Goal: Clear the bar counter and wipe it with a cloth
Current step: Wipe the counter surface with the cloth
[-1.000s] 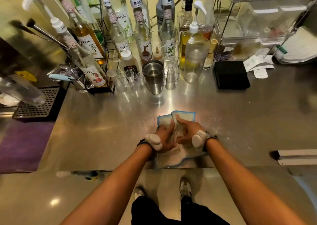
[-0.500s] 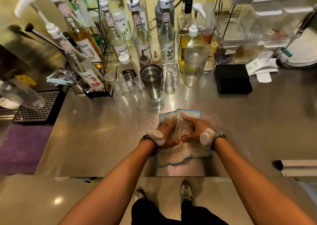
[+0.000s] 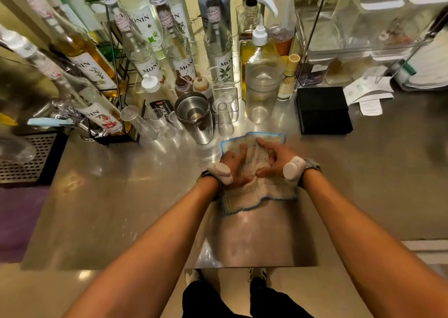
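Observation:
A pale cloth with a blue hem (image 3: 257,196) lies on the steel bar counter (image 3: 121,196), just in front of the row of bottles. My left hand (image 3: 234,166) presses on its left part with fingers spread fairly straight. Beside it, my right hand (image 3: 274,158) presses on the right part with arched fingers and the thumb held wide. A ridge of cloth bunches up between the two hands. Both wrists carry white bands.
Syrup bottles (image 3: 148,58) crowd the back of the counter. In front of them stand a steel shaker (image 3: 194,116) and clear measuring cups (image 3: 224,120). A black box (image 3: 323,110), paper slips (image 3: 368,94) and a wire rack (image 3: 363,26) sit at right, a drip tray (image 3: 24,157) at left.
Both hands have pushed the cloth away from me, toward the shaker and cups. The cloth's far edge now lies close to the measuring cups.

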A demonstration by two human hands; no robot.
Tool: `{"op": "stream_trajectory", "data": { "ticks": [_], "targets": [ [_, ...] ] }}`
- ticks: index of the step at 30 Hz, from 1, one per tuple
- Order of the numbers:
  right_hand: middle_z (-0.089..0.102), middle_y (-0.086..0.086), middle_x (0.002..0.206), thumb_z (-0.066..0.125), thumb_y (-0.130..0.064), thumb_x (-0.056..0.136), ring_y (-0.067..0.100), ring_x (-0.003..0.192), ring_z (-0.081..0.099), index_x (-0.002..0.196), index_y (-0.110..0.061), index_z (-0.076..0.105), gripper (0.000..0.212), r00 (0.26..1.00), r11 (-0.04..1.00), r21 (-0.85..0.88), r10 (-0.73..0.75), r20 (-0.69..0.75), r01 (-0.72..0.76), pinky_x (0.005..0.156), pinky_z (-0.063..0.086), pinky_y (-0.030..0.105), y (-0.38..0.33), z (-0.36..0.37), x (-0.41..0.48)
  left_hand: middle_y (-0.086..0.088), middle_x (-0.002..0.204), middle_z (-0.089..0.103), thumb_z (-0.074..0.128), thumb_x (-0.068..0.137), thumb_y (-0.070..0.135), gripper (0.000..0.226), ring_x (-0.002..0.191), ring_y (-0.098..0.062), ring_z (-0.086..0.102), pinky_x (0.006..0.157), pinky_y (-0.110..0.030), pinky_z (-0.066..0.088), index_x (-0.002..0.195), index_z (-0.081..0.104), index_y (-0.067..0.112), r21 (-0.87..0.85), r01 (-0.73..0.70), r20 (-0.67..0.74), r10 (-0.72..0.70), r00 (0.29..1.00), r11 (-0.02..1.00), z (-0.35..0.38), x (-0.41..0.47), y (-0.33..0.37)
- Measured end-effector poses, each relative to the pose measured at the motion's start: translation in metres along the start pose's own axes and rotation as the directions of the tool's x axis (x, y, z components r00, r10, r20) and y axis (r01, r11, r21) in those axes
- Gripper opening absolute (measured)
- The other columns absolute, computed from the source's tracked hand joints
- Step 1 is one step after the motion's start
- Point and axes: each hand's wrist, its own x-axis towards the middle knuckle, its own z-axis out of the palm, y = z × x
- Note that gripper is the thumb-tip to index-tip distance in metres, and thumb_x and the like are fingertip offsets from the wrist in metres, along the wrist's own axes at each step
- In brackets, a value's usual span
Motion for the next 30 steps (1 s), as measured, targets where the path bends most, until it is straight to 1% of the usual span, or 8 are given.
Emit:
{"op": "stream_trajectory", "data": {
  "ticks": [2, 7, 11, 14, 19, 24, 27, 30],
  "targets": [
    [0.035, -0.028, 0.076, 0.092, -0.045, 0.058, -0.010, 0.069, 0.037, 0.153, -0.037, 0.034, 0.112, 1.000, 1.000, -0.016, 0.013, -0.016, -0.013, 0.065, 0.032, 0.008, 0.008, -0.010, 0.007, -0.022, 0.150, 0.028, 0.060, 0.087, 0.053, 0.101, 0.140, -0.037, 0.030, 0.111, -0.041, 0.033, 0.154, -0.010, 0.025, 0.002, 0.001, -0.003, -0.001, 1.000, 1.000, -0.003, 0.012, 0.008],
    [0.033, -0.029, 0.075, 0.093, -0.036, 0.061, -0.013, 0.064, 0.036, 0.153, -0.029, 0.035, 0.110, 0.999, 1.000, -0.016, -0.009, -0.047, 0.008, 0.057, 0.034, 0.000, 0.028, -0.029, 0.007, -0.023, 0.147, 0.032, 0.060, 0.087, 0.053, 0.100, 0.137, -0.038, 0.035, 0.110, -0.042, 0.036, 0.154, -0.007, 0.024, 0.009, -0.004, -0.021, 0.004, 1.000, 1.000, -0.003, 0.030, 0.028],
    [0.032, -0.027, 0.078, 0.093, -0.022, 0.064, -0.013, 0.066, 0.036, 0.153, -0.021, 0.036, 0.106, 0.995, 1.000, 0.019, -0.020, -0.097, 0.021, 0.057, 0.033, -0.008, 0.039, -0.034, -0.004, -0.022, 0.143, 0.035, 0.062, 0.085, 0.052, 0.101, 0.134, -0.038, 0.037, 0.107, -0.043, 0.039, 0.154, -0.007, 0.025, 0.011, -0.004, -0.015, 0.004, 1.000, 1.000, -0.001, 0.038, 0.043],
    [0.031, -0.027, 0.081, 0.092, -0.022, 0.065, -0.012, 0.069, 0.034, 0.152, -0.021, 0.036, 0.103, 0.993, 0.999, 0.036, -0.020, -0.114, 0.024, 0.057, 0.036, -0.003, 0.042, -0.036, -0.014, -0.023, 0.139, 0.037, 0.062, 0.085, 0.052, 0.102, 0.129, -0.039, 0.041, 0.105, -0.043, 0.041, 0.154, -0.007, 0.025, 0.015, -0.013, -0.013, 0.013, 1.000, 1.000, 0.003, 0.038, 0.050],
    [0.034, -0.027, 0.085, 0.089, -0.032, 0.067, -0.010, 0.072, 0.038, 0.152, -0.034, 0.033, 0.102, 0.990, 0.997, 0.081, -0.001, -0.138, 0.012, 0.059, 0.036, 0.004, 0.051, -0.031, -0.046, -0.021, 0.141, 0.035, 0.062, 0.085, 0.051, 0.100, 0.132, -0.038, 0.039, 0.107, -0.046, 0.040, 0.154, -0.007, 0.027, 0.021, -0.041, 0.007, 0.040, 0.999, 0.999, 0.018, 0.026, 0.068],
    [0.032, -0.025, 0.084, 0.086, -0.032, 0.072, -0.007, 0.073, 0.036, 0.156, -0.032, 0.024, 0.105, 0.991, 0.988, 0.133, 0.096, -0.095, -0.083, 0.068, 0.035, 0.011, 0.058, -0.017, -0.072, -0.021, 0.142, 0.033, 0.062, 0.085, 0.051, 0.102, 0.130, -0.038, 0.041, 0.106, -0.048, 0.041, 0.154, -0.009, 0.027, 0.027, -0.087, 0.036, 0.086, 0.996, 0.996, 0.033, 0.011, 0.076],
    [0.041, -0.024, 0.096, 0.086, -0.032, 0.072, 0.002, 0.089, 0.048, 0.157, -0.030, 0.022, 0.106, 0.989, 0.980, 0.164, 0.125, -0.083, -0.110, 0.082, 0.046, 0.018, 0.056, -0.009, -0.087, -0.022, 0.136, 0.036, 0.063, 0.083, 0.053, 0.105, 0.126, -0.039, 0.044, 0.104, -0.047, 0.042, 0.153, -0.009, 0.026, 0.045, -0.105, 0.042, 0.103, 0.994, 0.993, 0.041, 0.003, 0.073],
    [0.049, -0.016, 0.112, 0.087, -0.034, 0.071, 0.009, 0.103, 0.051, 0.158, -0.032, 0.021, 0.109, 0.989, 0.982, 0.158, 0.117, -0.089, -0.102, 0.090, 0.047, 0.022, 0.049, 0.001, -0.104, -0.021, 0.128, 0.040, 0.065, 0.081, 0.054, 0.106, 0.119, -0.038, 0.047, 0.100, -0.043, 0.044, 0.153, -0.006, 0.024, 0.055, -0.118, 0.021, 0.117, 0.993, 0.991, 0.050, -0.010, 0.070]
  ]
}}
